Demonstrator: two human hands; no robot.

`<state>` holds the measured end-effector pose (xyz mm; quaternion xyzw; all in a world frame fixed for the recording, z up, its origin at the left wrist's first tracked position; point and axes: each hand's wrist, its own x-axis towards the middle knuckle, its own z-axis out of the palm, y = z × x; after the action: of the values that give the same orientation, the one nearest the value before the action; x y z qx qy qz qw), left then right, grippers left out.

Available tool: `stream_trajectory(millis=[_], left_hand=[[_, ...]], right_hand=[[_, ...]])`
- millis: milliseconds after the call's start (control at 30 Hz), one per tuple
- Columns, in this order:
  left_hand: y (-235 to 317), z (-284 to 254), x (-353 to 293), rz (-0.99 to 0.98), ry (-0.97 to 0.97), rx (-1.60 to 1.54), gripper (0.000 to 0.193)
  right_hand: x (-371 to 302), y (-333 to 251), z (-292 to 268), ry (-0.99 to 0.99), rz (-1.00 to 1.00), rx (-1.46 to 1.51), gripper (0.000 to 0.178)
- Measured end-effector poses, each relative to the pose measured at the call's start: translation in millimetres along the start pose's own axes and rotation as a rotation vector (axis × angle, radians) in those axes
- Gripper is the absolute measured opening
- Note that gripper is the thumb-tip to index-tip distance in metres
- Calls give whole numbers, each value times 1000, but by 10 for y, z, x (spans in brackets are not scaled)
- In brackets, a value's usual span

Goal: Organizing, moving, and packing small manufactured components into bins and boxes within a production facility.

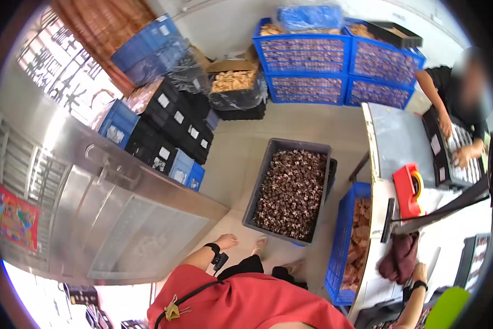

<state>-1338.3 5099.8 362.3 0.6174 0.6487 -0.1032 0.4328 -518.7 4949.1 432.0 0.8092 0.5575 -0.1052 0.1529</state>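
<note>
My left hand (226, 240) hangs beside my body near the metal door, with a black strap and small device at the wrist. It holds nothing, and its fingers are loosely bent and apart. My right hand (420, 272) is over the white table, its fingers closed at the edge of a crumpled maroon cloth (399, 260). The fingertips are small and partly hidden here. On the floor ahead of me stands a dark grey crate (267, 164) full of small dark brown and pinkish pieces.
A metal door (147, 219) stands at left. Dark and blue crates (169, 118) are stacked behind it, with blue baskets (306, 57) at the back wall. A blue basket (339, 247) sits by the table (389, 131). A red tape dispenser (405, 189) lies near a co-worker handling a black tray (441, 148).
</note>
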Motion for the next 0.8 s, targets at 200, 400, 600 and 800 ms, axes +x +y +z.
stream_trajectory(millis=[200, 400, 600, 800], left_hand=[[-121, -11, -143, -151, -30, -349, 39], [163, -5, 140, -169, -147, -275, 39], [-245, 187, 176, -45, -77, -312, 41], [14, -359, -57, -21, -17, -158, 45]], right_hand=[[195, -312, -336, -113, 52, 217, 25], [-119, -359, -739, 107, 299, 599, 26], [73, -244, -425, 97, 208, 565, 30], [-173, -307, -449, 116, 194, 597, 31]])
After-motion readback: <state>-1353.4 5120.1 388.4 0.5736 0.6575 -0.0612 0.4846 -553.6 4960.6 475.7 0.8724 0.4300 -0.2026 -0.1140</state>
